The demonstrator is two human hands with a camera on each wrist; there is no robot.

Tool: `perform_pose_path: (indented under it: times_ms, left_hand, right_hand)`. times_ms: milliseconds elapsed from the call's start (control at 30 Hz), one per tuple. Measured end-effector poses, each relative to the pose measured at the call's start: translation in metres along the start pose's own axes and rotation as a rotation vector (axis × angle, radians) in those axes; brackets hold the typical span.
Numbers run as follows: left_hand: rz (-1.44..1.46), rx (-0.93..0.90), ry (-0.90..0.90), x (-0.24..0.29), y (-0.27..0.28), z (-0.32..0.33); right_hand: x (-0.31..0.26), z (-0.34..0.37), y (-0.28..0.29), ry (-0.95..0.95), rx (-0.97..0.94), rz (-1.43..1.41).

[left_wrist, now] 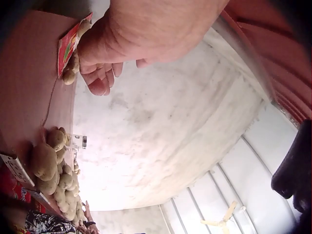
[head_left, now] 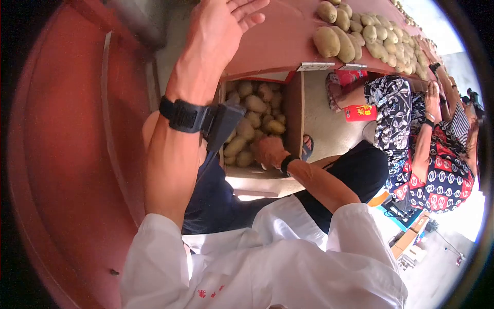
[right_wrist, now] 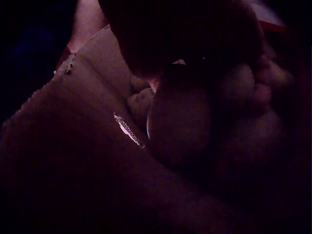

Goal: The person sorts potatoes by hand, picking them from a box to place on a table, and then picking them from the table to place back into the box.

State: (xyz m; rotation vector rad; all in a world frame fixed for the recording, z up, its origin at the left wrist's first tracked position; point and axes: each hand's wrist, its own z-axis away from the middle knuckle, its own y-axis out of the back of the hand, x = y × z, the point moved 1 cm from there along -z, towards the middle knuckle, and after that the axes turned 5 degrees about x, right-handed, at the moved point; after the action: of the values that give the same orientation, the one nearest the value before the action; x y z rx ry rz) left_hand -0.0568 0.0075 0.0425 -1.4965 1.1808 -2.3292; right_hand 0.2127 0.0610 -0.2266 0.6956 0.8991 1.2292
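Observation:
My left hand (head_left: 226,18) is raised at the table's edge in the head view, fingers extended and holding nothing. In the left wrist view its fingers (left_wrist: 100,80) hang loosely near a potato (left_wrist: 69,77) at the table edge. My right hand (head_left: 270,150) reaches down into a cardboard box (head_left: 294,116) of potatoes (head_left: 252,118), at its near right corner. The right wrist view is very dark; a large potato (right_wrist: 178,122) lies close under the hand, beside the box wall (right_wrist: 87,112). I cannot tell whether the fingers grip one.
Rows of potatoes (head_left: 381,38) lie on the reddish table (head_left: 278,44), with small labels (head_left: 316,66) at its edge. Other people in patterned clothes (head_left: 437,175) are at the right, near a red box (head_left: 360,113). A red panel (head_left: 67,154) is on the left.

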Motion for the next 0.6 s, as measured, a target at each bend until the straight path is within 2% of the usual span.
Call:
perform_pose_path:
  times_ms: [33, 167, 233, 267, 367, 433, 533, 600]
  left_hand:
    - [-0.003, 0.076, 0.058, 0.001, 0.000, -0.001]
    - [0.022, 0.025, 0.027, -0.004, 0.014, -0.013]
    - [-0.023, -0.102, -0.002, -0.008, 0.023, -0.025]
    - [-0.021, -0.109, -0.009, -0.008, 0.021, -0.024]
    - [0.040, -0.064, -0.035, -0.009, 0.015, -0.014]
    - [-0.018, -0.036, -0.015, -0.007, 0.011, -0.010]
    - [-0.047, -0.036, -0.014, -0.008, 0.012, -0.010]
    - [-0.091, -0.047, 0.002, -0.008, 0.012, -0.008]
  right_hand:
    - [-0.002, 0.002, 0.004, 0.040, -0.008, -0.005]
    - [0.009, -0.006, -0.015, -0.024, -0.019, -0.033]
    - [0.014, -0.003, -0.018, -0.064, 0.192, -0.137]
    - [0.017, -0.005, -0.022, -0.065, 0.200, -0.131]
    - [0.024, -0.007, -0.025, -0.065, 0.153, -0.143]
    - [0.025, -0.004, -0.020, -0.070, 0.059, -0.167]
    - [0.031, -0.007, -0.032, -0.057, 0.161, -0.207]
    - [0.033, -0.002, -0.020, -0.055, 0.117, -0.241]
